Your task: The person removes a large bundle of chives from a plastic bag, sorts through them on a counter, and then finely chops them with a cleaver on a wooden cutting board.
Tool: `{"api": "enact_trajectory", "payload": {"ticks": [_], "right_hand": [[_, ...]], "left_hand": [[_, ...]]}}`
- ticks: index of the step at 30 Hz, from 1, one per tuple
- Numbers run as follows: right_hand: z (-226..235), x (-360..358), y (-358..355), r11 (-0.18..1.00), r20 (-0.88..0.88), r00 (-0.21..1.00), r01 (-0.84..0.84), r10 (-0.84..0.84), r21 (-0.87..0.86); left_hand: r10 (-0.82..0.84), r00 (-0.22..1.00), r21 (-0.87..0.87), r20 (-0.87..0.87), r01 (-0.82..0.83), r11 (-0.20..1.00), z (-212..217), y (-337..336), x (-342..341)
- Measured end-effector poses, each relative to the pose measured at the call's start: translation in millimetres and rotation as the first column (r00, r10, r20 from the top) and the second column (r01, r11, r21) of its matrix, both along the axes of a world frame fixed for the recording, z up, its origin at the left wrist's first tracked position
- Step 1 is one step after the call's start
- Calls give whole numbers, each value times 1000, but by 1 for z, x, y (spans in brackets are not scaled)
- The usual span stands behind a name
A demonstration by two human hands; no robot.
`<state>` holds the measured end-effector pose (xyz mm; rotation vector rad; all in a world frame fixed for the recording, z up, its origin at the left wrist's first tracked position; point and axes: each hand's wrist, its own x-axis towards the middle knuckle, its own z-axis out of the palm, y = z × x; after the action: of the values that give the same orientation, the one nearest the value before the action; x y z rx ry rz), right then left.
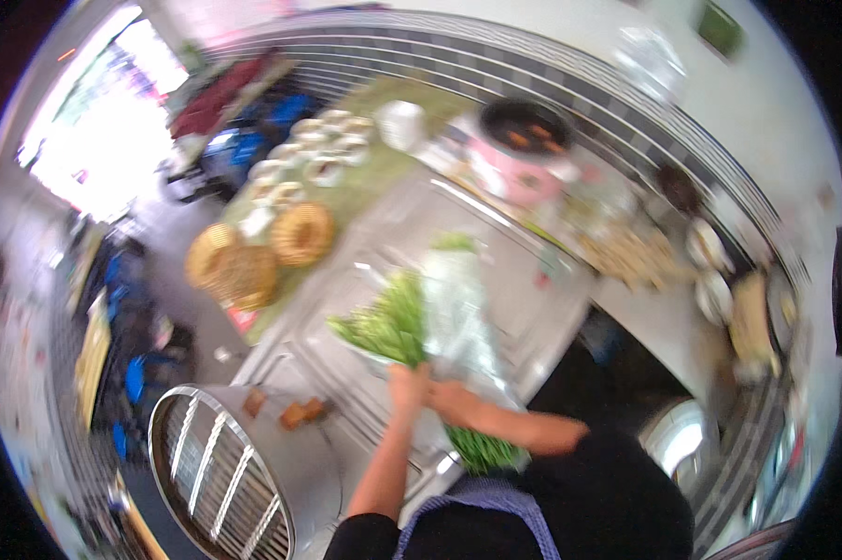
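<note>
A long bunch of chives [482,450] lies across the near side of the metal worktop, its pale stem ends fanned out toward the far left and its dark green leaves close to my body. My left hand [408,385] is closed around the stems. Right beside it, my right hand [454,403] is also closed on the bunch; motion smears its fingers. A clear plastic bag [458,303] lies just beyond my hands, with more greens [454,242] showing at its far end.
A large metal cylinder with slats [220,476] stands at the near left, beside small brown blocks [301,413]. Wicker baskets [303,233] and several small bowls [324,171] sit farther left. A pink pot [514,173] stands at the back, with beige pieces [636,257] to its right.
</note>
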<state>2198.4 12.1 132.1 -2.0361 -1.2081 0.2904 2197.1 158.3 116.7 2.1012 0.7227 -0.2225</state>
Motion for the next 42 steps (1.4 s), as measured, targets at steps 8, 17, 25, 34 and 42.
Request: {"api": "enact_trajectory", "payload": {"ticks": [8, 17, 25, 34, 42], "right_hand": [[32, 8, -14, 942, -89, 953, 301, -291, 148], [46, -2, 4, 954, -120, 962, 260, -244, 148], [12, -13, 23, 979, -190, 972, 160, -135, 124], [35, -30, 16, 976, -324, 945, 102, -34, 195], [43, 16, -69, 632, -462, 628, 756, -626, 172]], "left_hand": [[55, 982, 286, 180, -106, 952, 48, -24, -18], [-87, 987, 21, 137, 85, 996, 3, 3, -8], [-374, 916, -102, -144, 362, 927, 42, 24, 16], [-429, 903, 29, -7, 429, 903, 49, 21, -6], [-353, 931, 67, 95, 347, 935, 39, 34, -28]]}}
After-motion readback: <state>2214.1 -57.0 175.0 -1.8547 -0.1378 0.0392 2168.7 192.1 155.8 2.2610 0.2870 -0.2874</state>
